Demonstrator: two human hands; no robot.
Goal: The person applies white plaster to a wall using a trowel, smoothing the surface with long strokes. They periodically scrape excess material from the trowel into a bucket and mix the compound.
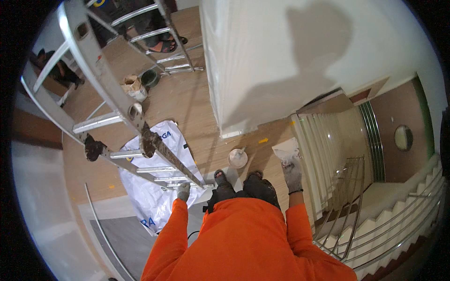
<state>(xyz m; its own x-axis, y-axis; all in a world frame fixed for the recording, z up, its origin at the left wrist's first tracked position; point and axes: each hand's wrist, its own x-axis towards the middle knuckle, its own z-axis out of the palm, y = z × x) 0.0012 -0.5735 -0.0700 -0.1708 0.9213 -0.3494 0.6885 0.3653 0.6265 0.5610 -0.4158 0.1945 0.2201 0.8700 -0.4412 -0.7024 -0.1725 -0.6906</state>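
Observation:
My right hand [293, 177], in a grey glove, is closed around a wide putty knife [284, 148]. White paste covers part of the blade, which points away from me. My left hand [183, 191], gloved too, has its fingers curled beside the lower end of an aluminium ladder [161, 169] in this view. Whatever those fingers hold, if anything, is hidden. On the floor ahead of my feet stands a white bucket [237, 158] of pale paste with a tool leaning in it.
A stairwell with metal railings [344, 206] drops away at the right. A white wall corner [225, 126] juts out ahead. Printed white sheeting [157, 194] lies under the ladder. Farther left are a second ladder [150, 35] with a person on it, a dark bucket [150, 78] and another person [58, 68].

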